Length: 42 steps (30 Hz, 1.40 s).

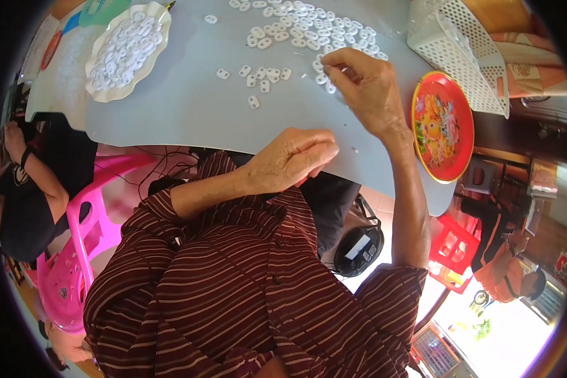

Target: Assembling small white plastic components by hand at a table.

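Observation:
My right hand (366, 88) reaches over the grey table, thumb and forefinger pinched together beside a spread of small white oval plastic pieces with two holes (305, 28). Whatever is between those fingertips is too small to make out. Near the table's front edge, my left hand (293, 160) is closed with its fingers curled in, and anything inside is hidden. Between the hands and the far left lies a smaller group of the same white pieces (273, 74). A wavy-edged cream dish (98, 93) at the left is heaped with more of them (129, 50).
A red round tray with a floral print (444, 126) lies at the table's right edge, below a white perforated basket (485, 79). A pink plastic chair (75, 271) and a seated person (38, 195) are at the left. A black bag (358, 246) sits below the table.

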Available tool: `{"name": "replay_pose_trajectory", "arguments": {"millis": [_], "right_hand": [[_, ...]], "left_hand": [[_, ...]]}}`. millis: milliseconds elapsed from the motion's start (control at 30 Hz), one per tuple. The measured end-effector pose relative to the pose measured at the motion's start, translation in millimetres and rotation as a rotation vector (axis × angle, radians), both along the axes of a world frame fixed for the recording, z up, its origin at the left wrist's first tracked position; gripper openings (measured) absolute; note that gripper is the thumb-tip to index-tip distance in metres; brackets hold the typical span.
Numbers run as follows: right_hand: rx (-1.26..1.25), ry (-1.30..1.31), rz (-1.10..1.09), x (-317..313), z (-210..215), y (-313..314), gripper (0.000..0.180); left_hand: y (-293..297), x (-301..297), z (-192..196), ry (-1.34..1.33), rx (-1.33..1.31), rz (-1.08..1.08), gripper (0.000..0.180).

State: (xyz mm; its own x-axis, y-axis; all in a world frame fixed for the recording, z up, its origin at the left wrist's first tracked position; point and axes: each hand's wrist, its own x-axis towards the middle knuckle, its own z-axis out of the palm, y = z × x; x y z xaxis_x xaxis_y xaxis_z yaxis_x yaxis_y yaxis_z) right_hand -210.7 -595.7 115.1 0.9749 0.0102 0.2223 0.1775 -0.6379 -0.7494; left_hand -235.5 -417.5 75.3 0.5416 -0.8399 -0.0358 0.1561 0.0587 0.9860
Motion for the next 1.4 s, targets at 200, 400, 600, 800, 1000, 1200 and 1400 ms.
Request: {"name": "replay_pose_trajectory", "arguments": {"millis": [200, 400, 600, 800, 1000, 1200, 1400], "right_hand": [[-0.043, -0.020, 0.188, 7, -7, 41, 0.013], [-0.073, -0.023, 0.319, 7, -15, 66, 0.014], [-0.338, -0.035, 0.252, 0, -16, 79, 0.012], [-0.488, 0.049, 0.211, -13, -19, 72, 0.011], [0.135, 0.015, 0.043, -40, -19, 28, 0.025], [0.698, 0.106, -0.076, -71, -22, 9, 0.024], [0.696, 0.102, -0.103, -80, -28, 3, 0.018]], "left_hand": [[18, -9, 8, 0.018, -0.051, -0.016, 0.031], [37, -9, 11, 0.054, -0.020, -0.014, 0.030], [43, -13, 6, 0.007, 0.035, -0.029, 0.026], [39, -15, 13, 0.004, 0.066, -0.063, 0.025], [29, -2, 13, -0.127, 0.049, 0.024, 0.025], [3, 24, 8, -0.357, 0.130, 0.212, 0.022], [-13, 29, 9, -0.405, 0.133, 0.153, 0.022]]}}
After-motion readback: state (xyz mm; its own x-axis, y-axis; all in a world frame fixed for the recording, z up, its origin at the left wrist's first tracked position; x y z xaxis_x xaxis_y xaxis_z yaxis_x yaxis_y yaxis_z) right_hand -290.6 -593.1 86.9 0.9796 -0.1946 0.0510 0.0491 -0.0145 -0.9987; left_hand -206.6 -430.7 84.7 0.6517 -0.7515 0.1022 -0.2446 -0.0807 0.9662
